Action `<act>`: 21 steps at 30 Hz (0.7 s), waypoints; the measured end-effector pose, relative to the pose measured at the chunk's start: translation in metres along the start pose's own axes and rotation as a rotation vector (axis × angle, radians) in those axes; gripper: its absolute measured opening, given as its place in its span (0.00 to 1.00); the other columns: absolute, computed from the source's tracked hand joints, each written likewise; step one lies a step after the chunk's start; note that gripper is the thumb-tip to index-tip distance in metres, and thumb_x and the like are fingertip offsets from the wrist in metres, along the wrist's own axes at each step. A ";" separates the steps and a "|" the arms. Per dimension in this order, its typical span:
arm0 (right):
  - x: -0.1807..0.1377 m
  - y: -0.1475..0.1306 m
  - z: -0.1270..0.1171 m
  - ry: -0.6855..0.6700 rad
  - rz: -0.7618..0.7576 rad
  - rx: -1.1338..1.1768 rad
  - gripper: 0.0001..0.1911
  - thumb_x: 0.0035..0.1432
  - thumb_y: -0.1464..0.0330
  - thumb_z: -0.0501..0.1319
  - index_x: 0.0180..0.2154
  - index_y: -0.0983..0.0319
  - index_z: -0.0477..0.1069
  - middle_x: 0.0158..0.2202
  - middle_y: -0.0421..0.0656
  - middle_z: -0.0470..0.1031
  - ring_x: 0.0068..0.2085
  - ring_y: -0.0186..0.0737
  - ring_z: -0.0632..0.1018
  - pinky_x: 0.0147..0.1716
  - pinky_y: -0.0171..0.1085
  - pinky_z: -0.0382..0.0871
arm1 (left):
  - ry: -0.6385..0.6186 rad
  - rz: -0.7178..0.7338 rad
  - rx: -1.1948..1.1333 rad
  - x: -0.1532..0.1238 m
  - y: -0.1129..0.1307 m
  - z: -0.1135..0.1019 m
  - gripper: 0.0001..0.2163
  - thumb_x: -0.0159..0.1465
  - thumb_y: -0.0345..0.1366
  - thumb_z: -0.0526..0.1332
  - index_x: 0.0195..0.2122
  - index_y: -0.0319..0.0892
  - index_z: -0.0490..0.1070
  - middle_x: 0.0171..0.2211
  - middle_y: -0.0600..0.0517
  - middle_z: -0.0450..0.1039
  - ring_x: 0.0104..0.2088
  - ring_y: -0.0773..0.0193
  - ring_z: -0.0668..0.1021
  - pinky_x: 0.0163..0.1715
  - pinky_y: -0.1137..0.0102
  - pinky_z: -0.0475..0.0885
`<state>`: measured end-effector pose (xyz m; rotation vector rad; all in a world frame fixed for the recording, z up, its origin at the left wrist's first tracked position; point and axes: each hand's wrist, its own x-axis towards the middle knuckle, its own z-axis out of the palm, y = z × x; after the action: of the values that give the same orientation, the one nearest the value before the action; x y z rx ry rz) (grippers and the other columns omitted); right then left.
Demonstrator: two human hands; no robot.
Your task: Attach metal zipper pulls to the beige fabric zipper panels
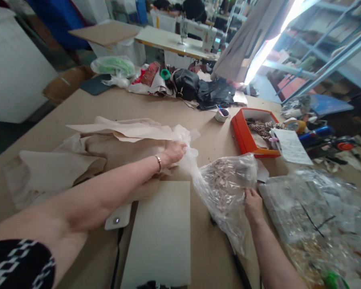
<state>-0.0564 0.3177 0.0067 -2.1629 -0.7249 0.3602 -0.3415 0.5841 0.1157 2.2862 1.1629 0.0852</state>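
A clear plastic bag [225, 180] with small dark pieces inside lies across the table, its twisted whitish neck stretching up to the left. My left hand [175, 152], wearing a bracelet, is closed on that gathered plastic, beside a heap of beige fabric and paper [123, 148]. At the bag's right edge, my right hand [253, 204] pinches the plastic film. Below the left hand lies a pale flat board [162, 233]. A white device [118, 216] with a round button sticks out from under my left forearm.
An orange box [242, 134] with patterned cloth stands at the right, papers [293, 145] leaning over its edge. Clear bags of small parts [313, 208] cover the right side. A small cup [222, 115] and a black bag [185, 83] sit farther back. Behind the table is a sewing machine [198, 34].
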 end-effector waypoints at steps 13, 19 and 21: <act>0.101 -0.102 -0.032 0.001 -0.046 0.198 0.21 0.43 0.52 0.61 0.29 0.64 0.73 0.18 0.34 0.63 0.21 0.30 0.61 0.21 0.32 0.55 | -0.071 0.640 0.366 -0.157 -0.078 0.014 0.12 0.59 0.21 0.53 0.31 0.44 0.72 0.39 0.51 0.75 0.52 0.57 0.69 0.54 0.61 0.64; 0.093 -0.171 -0.053 -0.127 -0.131 0.276 0.22 0.42 0.50 0.66 0.30 0.62 0.72 0.16 0.32 0.57 0.18 0.28 0.56 0.17 0.32 0.50 | -0.105 0.380 0.422 -0.127 -0.035 0.043 0.10 0.58 0.40 0.61 0.38 0.41 0.71 0.45 0.44 0.71 0.50 0.49 0.68 0.50 0.53 0.63; 0.089 -0.185 -0.062 -0.137 -0.142 0.294 0.23 0.42 0.50 0.66 0.31 0.63 0.72 0.17 0.32 0.57 0.19 0.28 0.56 0.17 0.32 0.51 | -0.139 0.294 0.424 -0.118 -0.025 0.051 0.16 0.57 0.45 0.62 0.42 0.40 0.70 0.46 0.42 0.71 0.51 0.47 0.68 0.50 0.53 0.63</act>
<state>-0.0257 0.4277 0.1885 -1.8134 -0.8410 0.5101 -0.4174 0.4825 0.0833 2.7720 0.8248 -0.2268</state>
